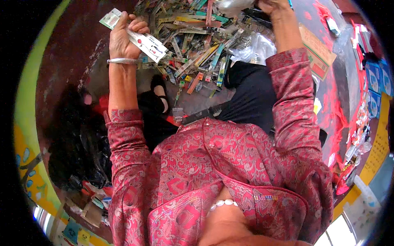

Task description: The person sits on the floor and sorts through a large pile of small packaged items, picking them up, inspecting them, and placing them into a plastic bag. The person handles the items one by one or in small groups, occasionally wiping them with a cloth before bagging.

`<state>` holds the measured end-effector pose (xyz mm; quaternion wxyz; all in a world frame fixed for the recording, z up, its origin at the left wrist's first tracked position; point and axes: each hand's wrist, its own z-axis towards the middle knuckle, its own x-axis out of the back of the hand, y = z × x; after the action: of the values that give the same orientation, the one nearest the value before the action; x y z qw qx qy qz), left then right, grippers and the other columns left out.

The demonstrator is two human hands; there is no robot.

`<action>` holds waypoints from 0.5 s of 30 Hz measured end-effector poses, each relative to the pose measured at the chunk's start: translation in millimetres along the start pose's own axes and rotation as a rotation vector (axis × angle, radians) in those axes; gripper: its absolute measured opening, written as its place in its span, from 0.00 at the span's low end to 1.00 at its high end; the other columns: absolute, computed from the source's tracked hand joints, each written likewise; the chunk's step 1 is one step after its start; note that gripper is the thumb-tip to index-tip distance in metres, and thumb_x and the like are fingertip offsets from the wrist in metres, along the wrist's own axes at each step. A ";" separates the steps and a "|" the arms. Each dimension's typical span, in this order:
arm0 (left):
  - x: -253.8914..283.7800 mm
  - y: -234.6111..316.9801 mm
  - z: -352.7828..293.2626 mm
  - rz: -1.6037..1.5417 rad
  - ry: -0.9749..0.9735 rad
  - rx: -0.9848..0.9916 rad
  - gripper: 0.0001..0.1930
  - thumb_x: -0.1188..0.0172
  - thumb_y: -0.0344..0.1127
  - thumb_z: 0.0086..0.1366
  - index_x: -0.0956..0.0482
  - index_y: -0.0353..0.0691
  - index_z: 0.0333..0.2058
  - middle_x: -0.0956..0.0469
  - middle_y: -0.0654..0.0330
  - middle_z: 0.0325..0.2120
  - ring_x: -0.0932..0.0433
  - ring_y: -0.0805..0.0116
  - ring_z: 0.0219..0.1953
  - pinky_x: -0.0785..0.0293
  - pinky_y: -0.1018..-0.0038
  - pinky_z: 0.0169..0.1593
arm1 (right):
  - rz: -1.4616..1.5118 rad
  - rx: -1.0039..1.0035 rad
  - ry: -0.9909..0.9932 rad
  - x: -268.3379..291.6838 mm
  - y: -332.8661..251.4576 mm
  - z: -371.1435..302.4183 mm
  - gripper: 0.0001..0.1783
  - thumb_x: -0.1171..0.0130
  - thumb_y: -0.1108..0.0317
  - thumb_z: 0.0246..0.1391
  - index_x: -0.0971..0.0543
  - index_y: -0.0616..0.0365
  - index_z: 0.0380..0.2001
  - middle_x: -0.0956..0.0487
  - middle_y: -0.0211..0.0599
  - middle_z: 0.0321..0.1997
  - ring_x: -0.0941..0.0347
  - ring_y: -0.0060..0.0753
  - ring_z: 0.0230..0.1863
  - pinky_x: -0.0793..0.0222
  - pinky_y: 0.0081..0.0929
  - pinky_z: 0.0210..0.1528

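My left hand (124, 37) is raised at the upper left, its fingers closed around a long white printed packet (150, 46). The packet slants down to the right past my fingers, and its green-tinted end sticks out on the other side. At the top edge, my right hand (276, 6) is partly cut off, with its visible fingers curled. Beside those fingers is a blurred, shiny, clear plastic thing (234, 4); whether they grip it is hard to see. Between my hands, a heap of narrow, colourful packets (201, 45) spreads over the floor.
Crumpled clear plastic (256, 48) lies by my dark-trousered leg (250, 96). A brown cardboard piece (316, 51) is right of my right forearm. Black plastic bags (78, 143) are bunched at the left. Red scraps and blue packs (373, 78) line the right side.
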<state>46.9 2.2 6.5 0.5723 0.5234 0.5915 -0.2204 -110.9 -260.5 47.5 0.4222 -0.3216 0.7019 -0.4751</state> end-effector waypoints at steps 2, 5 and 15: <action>-2.9 -1.6 -0.5 0.067 0.049 -0.038 0.10 0.52 0.36 0.59 0.34 0.35 0.27 0.47 0.68 0.12 0.47 0.78 0.15 0.47 0.81 0.22 | -0.024 0.085 0.009 27.4 14.4 12.3 0.10 0.50 0.71 0.47 0.28 0.60 0.34 0.26 0.32 0.27 0.31 0.22 0.29 0.33 0.19 0.30; -1.8 -4.9 -2.0 0.147 0.087 -0.055 0.11 0.48 0.38 0.57 0.33 0.34 0.29 0.48 0.70 0.10 0.48 0.80 0.13 0.49 0.82 0.19 | -0.204 -0.046 -0.140 49.2 51.4 30.5 0.09 0.52 0.69 0.49 0.26 0.62 0.32 0.26 0.32 0.28 0.31 0.22 0.31 0.34 0.18 0.31; 12.3 -43.0 5.9 0.262 0.440 -0.104 0.14 0.57 0.42 0.62 0.34 0.39 0.24 0.44 0.67 0.12 0.44 0.76 0.17 0.46 0.81 0.22 | -1.240 -0.081 -0.443 56.2 294.4 81.9 0.22 0.58 0.49 0.49 0.25 0.55 0.33 0.26 0.49 0.35 0.32 0.50 0.38 0.38 0.38 0.41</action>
<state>14.6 -13.6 -20.7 0.4795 0.6009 0.6395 0.0055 -76.7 -240.2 -260.6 0.1924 -0.7720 0.3004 -0.5261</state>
